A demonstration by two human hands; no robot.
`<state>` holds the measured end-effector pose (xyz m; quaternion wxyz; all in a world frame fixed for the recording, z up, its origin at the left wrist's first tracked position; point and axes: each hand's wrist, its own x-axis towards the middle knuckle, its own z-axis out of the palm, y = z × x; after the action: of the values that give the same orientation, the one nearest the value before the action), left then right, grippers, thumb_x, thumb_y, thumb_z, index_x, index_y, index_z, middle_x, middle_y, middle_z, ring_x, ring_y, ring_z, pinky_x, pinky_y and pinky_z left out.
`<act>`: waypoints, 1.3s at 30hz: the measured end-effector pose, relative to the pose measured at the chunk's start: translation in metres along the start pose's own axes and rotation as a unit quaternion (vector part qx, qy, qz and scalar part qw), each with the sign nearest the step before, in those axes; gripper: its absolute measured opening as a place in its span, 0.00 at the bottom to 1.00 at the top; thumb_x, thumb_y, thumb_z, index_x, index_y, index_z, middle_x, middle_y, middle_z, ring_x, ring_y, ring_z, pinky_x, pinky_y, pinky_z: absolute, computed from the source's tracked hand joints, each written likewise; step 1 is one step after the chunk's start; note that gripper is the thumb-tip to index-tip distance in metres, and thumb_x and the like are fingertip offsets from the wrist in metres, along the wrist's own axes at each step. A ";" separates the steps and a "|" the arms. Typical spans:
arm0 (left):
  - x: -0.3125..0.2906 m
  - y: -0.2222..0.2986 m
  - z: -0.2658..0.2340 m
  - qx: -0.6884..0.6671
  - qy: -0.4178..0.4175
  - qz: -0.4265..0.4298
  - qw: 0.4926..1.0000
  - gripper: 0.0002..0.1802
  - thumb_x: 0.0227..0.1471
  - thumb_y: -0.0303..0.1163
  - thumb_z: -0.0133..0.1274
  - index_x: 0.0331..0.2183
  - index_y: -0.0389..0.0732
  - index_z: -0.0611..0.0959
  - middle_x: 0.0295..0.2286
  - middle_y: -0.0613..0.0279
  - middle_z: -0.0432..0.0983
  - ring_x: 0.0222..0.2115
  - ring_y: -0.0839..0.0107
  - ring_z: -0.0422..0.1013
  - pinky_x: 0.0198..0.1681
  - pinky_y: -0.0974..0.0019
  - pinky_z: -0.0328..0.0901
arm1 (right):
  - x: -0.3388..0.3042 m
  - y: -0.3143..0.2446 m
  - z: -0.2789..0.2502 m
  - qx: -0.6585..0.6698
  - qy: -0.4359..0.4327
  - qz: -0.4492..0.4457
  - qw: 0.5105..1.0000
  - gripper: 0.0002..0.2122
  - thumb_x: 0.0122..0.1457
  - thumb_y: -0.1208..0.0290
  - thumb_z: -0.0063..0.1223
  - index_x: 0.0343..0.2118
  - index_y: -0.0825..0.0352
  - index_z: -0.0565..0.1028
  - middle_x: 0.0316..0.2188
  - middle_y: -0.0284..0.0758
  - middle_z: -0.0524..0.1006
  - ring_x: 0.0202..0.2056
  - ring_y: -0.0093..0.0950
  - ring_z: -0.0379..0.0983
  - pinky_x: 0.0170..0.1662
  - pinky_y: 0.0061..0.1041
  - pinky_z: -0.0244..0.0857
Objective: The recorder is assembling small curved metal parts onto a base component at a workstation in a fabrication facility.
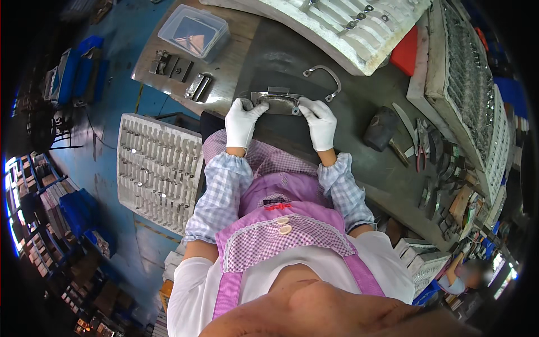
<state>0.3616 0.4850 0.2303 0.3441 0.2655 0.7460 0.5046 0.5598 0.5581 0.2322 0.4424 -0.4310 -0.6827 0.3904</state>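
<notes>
A curved metal handle (281,99) lies against a flat metal gauge block (275,94) on the dark worktop, its holed end showing at the right. My left hand (245,119), in a white glove, is closed at the left end of the handle, thumb pressed on it. With its white-gloved fingers and thumb together, my right hand (319,118) pinches the right end. Whether the fingers also grip the block is partly hidden. A second curved metal handle (337,84) with holed ends rests on the worktop just beyond my right hand.
A hammer with a black head (382,128), pliers (420,145) and metal parts lie to the right. At the far left stand a clear plastic box (193,31) and small metal blocks (181,68). White trays of metal parts (160,168) flank the table; another (359,56) is at the back.
</notes>
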 end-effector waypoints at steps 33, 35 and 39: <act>-0.039 -0.454 -0.780 0.219 0.566 -0.290 0.740 0.25 0.55 0.47 0.56 0.50 0.42 0.81 0.45 0.46 0.79 0.49 0.47 0.73 0.53 0.55 0.66 | -0.015 -0.055 0.023 -0.245 0.006 0.143 0.959 0.11 0.61 0.75 0.53 0.43 0.70 0.82 0.24 0.25 0.74 0.21 0.14 0.59 0.23 0.17 0.52; -0.027 -0.479 -0.792 0.127 0.613 -0.304 0.718 0.27 0.56 0.47 0.55 0.53 0.43 0.79 0.47 0.47 0.78 0.51 0.47 0.72 0.55 0.56 0.65 | 0.004 -0.059 -0.004 -0.260 0.042 0.136 0.955 0.11 0.61 0.74 0.52 0.43 0.70 0.81 0.24 0.25 0.74 0.21 0.15 0.60 0.23 0.18 0.52; -0.066 -0.478 -0.800 0.021 0.703 -0.244 0.668 0.27 0.60 0.50 0.50 0.53 0.42 0.79 0.48 0.45 0.78 0.52 0.46 0.71 0.55 0.56 0.64 | 0.033 -0.016 -0.035 -0.474 -0.096 0.043 0.874 0.19 0.58 0.79 0.50 0.54 0.67 0.74 0.44 0.39 0.77 0.41 0.33 0.73 0.41 0.29 0.67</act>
<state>-0.2459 -0.1872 0.0023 -0.1772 -0.3519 0.8156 0.4237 0.5809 0.5886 0.2658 0.1006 -0.5782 -0.8059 0.0780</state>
